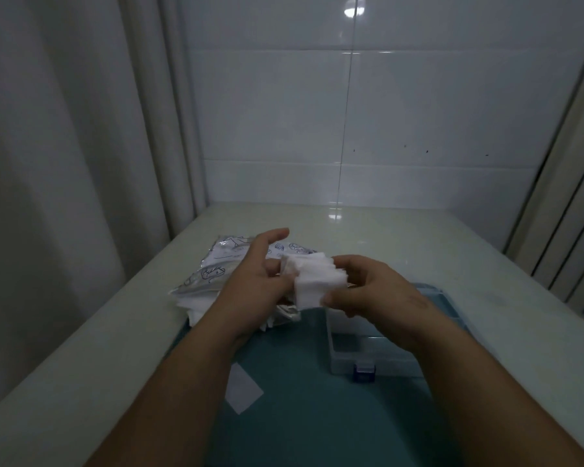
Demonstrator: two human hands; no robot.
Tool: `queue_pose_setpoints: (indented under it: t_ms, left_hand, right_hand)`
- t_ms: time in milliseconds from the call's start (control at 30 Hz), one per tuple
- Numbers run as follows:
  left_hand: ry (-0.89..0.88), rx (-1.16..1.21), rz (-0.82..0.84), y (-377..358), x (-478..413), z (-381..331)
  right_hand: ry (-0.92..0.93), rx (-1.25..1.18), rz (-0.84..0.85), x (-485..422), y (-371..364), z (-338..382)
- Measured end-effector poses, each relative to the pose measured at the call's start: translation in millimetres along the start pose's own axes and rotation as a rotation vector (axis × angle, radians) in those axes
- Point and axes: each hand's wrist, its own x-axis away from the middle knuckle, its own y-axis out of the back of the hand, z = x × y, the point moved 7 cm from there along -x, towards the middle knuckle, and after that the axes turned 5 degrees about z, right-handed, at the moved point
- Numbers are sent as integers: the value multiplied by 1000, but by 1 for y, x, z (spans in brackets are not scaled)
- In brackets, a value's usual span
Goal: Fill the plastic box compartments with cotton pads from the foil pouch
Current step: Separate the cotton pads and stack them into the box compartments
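Observation:
A stack of white square cotton pads (317,281) is held in the air between both hands. My right hand (381,291) grips the stack from the right, and my left hand (253,281) touches its left end with index finger stretched out. Behind my left hand the silver foil pouch (213,267) lies on the counter, with more pads (191,306) spilling from its near end. The clear plastic box (368,358) with a blue latch sits open under my right wrist; the arm hides most of its compartments.
A teal mat (300,416) covers the near counter, with one loose white pad (241,387) lying on it. The pale counter (402,230) ends at a tiled wall behind. A white curtain (64,163) hangs at the left and a window frame (567,214) stands at the right.

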Motion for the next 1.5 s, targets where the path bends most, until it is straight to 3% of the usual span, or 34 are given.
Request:
queue_pose_setpoints:
  t_ms: [167,433,633,833,1033,1200,1367,1500]
  left_hand:
    - [42,249,-164,-11,-4,1]
    - [119,106,-356,-44,-14,6]
    - [136,-47,-405,-48,-13,19]
    - [84,-47,-480,-45,-8,17]
    - [32,-40,-444,-51,-9,14]
    - [37,140,-471,-50,-6,13]
    - [61,-6,-445,-54,-8,16]
    - [60,-68,-407,-55,-10,17]
  right_hand:
    - [4,20,-12,1,10,1]
    - [-60,75,-82,-4,20,-12]
    - [-126,318,30,-4,11,-14]
    - [-164,375,65,-3,14,-16]
    - [-84,476,83,-3,8,-11]
    - [-49,400,5,-3,22,-7]
    - [-154,445,81,-3,17,-19]
    - [-136,459,110,-1,17,-15]
